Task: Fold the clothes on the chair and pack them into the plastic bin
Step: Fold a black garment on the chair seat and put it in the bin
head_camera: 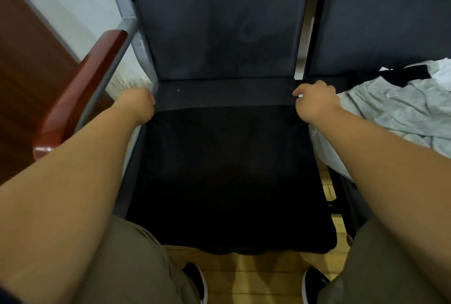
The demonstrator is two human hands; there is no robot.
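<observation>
2 corners black garment (227, 169) pinched: L hand (139, 105), R hand (315, 101) | grey clothes (390, 113) R | armrest (80, 98) L

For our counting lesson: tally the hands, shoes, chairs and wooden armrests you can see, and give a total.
Hands (left hand, right hand): 2
Shoes: 2
Chairs: 2
Wooden armrest: 1
Total: 7
</observation>
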